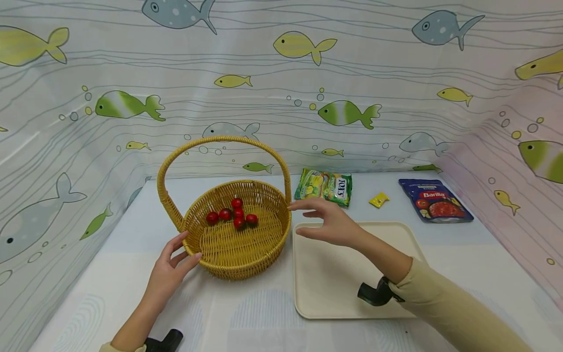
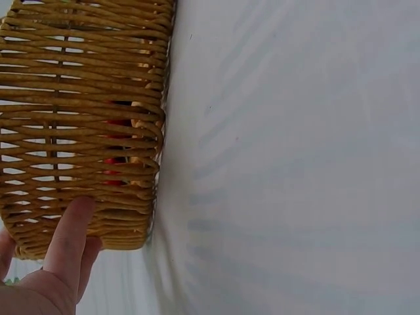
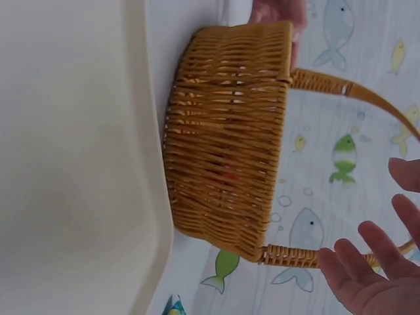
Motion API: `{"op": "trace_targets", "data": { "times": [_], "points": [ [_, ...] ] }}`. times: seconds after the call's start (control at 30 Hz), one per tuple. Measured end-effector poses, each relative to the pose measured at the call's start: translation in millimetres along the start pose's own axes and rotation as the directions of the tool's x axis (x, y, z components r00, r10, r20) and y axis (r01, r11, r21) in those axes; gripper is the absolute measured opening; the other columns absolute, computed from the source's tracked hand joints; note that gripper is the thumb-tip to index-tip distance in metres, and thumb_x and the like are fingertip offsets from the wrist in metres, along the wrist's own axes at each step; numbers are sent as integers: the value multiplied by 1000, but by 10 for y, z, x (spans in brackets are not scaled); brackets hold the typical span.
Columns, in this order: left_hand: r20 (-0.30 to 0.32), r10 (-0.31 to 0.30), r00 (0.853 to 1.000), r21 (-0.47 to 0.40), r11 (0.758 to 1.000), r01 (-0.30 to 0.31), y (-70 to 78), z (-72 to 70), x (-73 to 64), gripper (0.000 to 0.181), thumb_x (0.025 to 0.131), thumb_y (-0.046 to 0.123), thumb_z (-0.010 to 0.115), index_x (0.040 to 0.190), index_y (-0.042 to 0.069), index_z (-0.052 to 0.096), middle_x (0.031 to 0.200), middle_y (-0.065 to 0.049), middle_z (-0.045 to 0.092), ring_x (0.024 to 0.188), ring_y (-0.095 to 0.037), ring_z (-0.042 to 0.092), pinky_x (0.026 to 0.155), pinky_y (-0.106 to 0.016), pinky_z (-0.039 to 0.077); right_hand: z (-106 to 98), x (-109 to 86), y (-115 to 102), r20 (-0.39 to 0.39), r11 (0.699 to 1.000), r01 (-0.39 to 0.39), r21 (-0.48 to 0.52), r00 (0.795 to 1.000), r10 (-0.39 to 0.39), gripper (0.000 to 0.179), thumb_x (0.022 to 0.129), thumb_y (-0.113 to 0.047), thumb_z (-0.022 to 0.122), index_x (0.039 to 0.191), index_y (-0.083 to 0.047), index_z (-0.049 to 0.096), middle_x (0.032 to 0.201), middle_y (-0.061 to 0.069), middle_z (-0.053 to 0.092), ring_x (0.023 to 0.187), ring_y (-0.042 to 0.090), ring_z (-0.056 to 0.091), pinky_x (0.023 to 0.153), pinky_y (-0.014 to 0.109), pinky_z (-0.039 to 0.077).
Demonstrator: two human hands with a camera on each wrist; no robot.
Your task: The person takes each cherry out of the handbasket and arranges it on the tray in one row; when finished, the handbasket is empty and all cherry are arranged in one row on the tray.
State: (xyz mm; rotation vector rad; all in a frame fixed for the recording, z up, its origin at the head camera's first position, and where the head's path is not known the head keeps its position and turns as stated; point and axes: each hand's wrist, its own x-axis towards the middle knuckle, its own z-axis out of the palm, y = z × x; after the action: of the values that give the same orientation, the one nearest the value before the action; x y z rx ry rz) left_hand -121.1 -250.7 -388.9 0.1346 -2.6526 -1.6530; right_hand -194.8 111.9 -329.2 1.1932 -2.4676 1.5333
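Beige tray (image 1: 334,293) beside basket (image 1: 242,270), green packet (image 1: 320,187) behind.

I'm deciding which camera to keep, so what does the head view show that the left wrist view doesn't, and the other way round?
Only the head view: the right hand, cream tray, green bag, yellow packet, blue pouch, and the basket's handle and inside, with whole red fruits.

Only the left wrist view: glimpses of red through gaps in the basket's side weave.

Both: the basket, the left hand touching it, and the white tabletop.
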Motion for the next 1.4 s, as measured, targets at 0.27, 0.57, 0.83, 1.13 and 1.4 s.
{"op": "trace_targets", "data": {
  "times": [0.27, 0.57, 0.83, 1.13, 1.4],
  "points": [
    [-4, 1, 1000, -5, 1000, -1, -5, -4, -5, 71, 92, 29, 60, 148, 11, 19, 145, -20, 22, 128, -38, 35, 88, -32, 47, 88, 291, -53, 121, 999, -37, 25, 992, 34, 41, 82, -8, 72, 121, -4, 59, 122, 7, 58, 112, 19, 53, 93, 42, 44],
    [-12, 18, 1000, 0, 1000, -18, -41, -7, 26, 70, 92, 31, 60, 147, 11, 21, 144, -20, 23, 127, -39, 36, 89, -38, 47, 177, 647, -60, 234, 990, -116, 83, 968, 93, 39, 83, -7, 70, 120, -7, 60, 119, 4, 60, 111, 16, 55, 93, 39, 45],
    [-12, 12, 1000, -12, 1000, -12, -32, -18, 5, 69, 92, 29, 60, 147, 11, 21, 144, -20, 23, 128, -39, 35, 87, -30, 47, 316, 945, -7, 287, 985, -154, 74, 949, 127, 38, 83, -10, 71, 119, -8, 60, 118, 3, 59, 111, 22, 54, 90, 33, 46],
    [-10, 21, 1000, -17, 1000, -21, -50, -12, 9, 70, 92, 31, 60, 147, 11, 21, 144, -19, 23, 127, -38, 36, 86, -28, 48, 423, 1214, 135, 297, 964, -256, 72, 928, 224, 40, 84, -7, 68, 123, -8, 58, 121, 5, 57, 116, 28, 51, 86, 28, 47],
    [-5, 23, 1000, -15, 1000, -23, -57, -9, 16, 70, 92, 30, 59, 147, 12, 20, 145, -19, 22, 127, -38, 36, 83, -20, 46, 503, 1418, 164, 314, 948, -310, 77, 910, 272, 42, 85, -12, 69, 126, -10, 57, 124, 11, 55, 112, 21, 53, 85, 30, 48]
  ]
}}
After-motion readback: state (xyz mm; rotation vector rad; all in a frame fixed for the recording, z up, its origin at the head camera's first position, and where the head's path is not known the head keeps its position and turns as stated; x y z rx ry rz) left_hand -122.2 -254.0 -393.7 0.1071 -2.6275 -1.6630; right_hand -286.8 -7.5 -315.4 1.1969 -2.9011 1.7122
